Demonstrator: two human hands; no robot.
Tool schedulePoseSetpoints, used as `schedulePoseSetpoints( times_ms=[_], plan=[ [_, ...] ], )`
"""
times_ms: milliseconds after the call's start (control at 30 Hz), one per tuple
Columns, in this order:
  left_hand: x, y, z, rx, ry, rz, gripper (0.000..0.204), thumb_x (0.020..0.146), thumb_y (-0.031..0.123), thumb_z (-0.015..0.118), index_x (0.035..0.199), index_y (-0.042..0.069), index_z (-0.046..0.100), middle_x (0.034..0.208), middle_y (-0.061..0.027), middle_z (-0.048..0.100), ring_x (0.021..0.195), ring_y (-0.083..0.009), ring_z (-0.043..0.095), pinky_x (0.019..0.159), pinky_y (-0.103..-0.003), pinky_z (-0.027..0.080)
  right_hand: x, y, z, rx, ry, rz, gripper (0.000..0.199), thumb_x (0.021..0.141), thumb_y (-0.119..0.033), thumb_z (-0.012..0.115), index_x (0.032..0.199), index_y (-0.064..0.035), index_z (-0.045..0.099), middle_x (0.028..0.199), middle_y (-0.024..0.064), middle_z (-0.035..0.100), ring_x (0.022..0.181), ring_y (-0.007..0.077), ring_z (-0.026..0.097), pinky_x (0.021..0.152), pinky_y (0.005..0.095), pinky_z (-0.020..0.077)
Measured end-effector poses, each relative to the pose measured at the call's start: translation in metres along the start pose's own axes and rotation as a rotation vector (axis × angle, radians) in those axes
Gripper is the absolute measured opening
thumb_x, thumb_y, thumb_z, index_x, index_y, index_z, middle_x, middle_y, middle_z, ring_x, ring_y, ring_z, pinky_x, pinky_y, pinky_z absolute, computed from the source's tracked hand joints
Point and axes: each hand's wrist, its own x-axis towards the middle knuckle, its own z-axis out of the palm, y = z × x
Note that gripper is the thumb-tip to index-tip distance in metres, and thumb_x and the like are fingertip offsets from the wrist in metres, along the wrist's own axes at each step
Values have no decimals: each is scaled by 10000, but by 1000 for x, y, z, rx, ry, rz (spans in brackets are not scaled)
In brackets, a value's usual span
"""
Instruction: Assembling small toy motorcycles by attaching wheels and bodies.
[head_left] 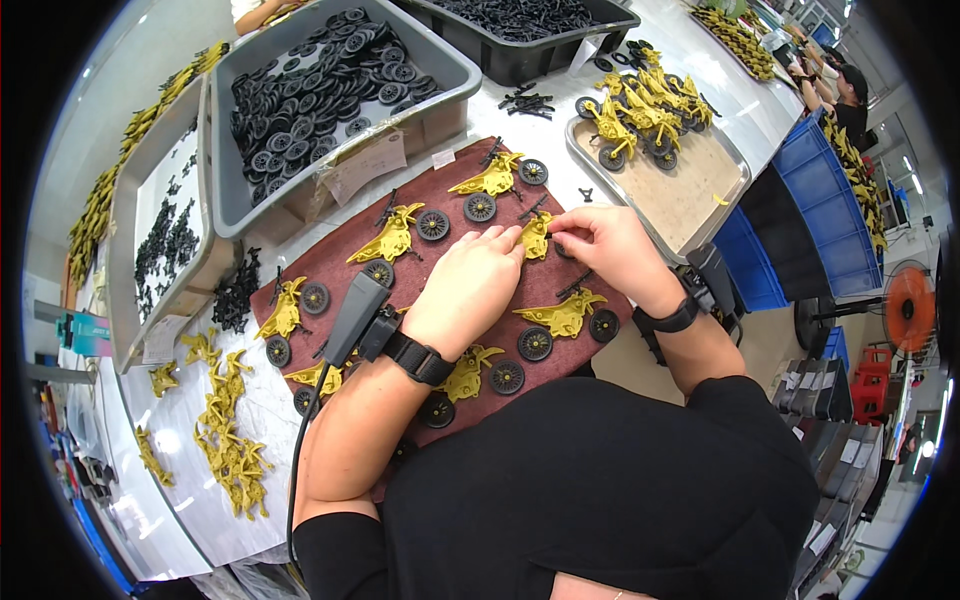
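A yellow toy motorcycle body (536,238) lies between my hands on a dark red cloth (440,190). My left hand (472,280) reaches over the cloth, its fingertips closed against the body's left side; the thumb is hidden. Thumb and finger of my right hand (608,252) pinch at the body's right edge, and what they hold is too small to make out. A dark wheel shows partly beneath that hand. Around them lie more yellow bodies (388,240) with black bars and spoked black wheels (432,225), in loose rows. My left forearm covers some of these.
A grey bin (465,85) of black wheels stands at the back left, beside a tray (205,250) of small black parts. Yellow bodies (225,430) are heaped at left. A tray (690,225) with assembled motorcycles sits at right. Another person (850,95) is at far right.
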Motion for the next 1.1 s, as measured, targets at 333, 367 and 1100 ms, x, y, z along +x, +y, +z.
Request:
schedulePoseSetpoints(
  times_ms=[333, 367, 1100],
  plan=[
    [0, -2, 8, 48, -37, -24, 393, 820, 16, 503, 1207, -18, 563, 1338, -156, 529, 1237, -268, 514, 1030, -372, 426, -12, -3, 18, -439, 79, -182, 96, 750, -91, 697, 807, -19, 672, 767, 141, 625, 736, 299, 622, 692, 377, 507],
    [0, -2, 8, 46, -36, -25, 393, 820, 16, 503, 1207, -18, 563, 1338, -156, 529, 1237, -268, 514, 1030, -372, 426, -12, -3, 19, -441, 77, -182, 96, 750, -91, 697, 807, -19, 672, 767, 141, 625, 736, 299, 621, 692, 377, 507],
    [3, 9, 5, 181, -150, -62, 366, 872, 45, 466, 1217, -27, 563, 1349, -158, 522, 1239, -253, 518, 1035, -346, 424, 1, 2, 36, -575, -32, -87, 129, 745, -81, 625, 711, 42, 611, 723, 216, 624, 698, 372, 619, 655, 420, 494]
  ],
)
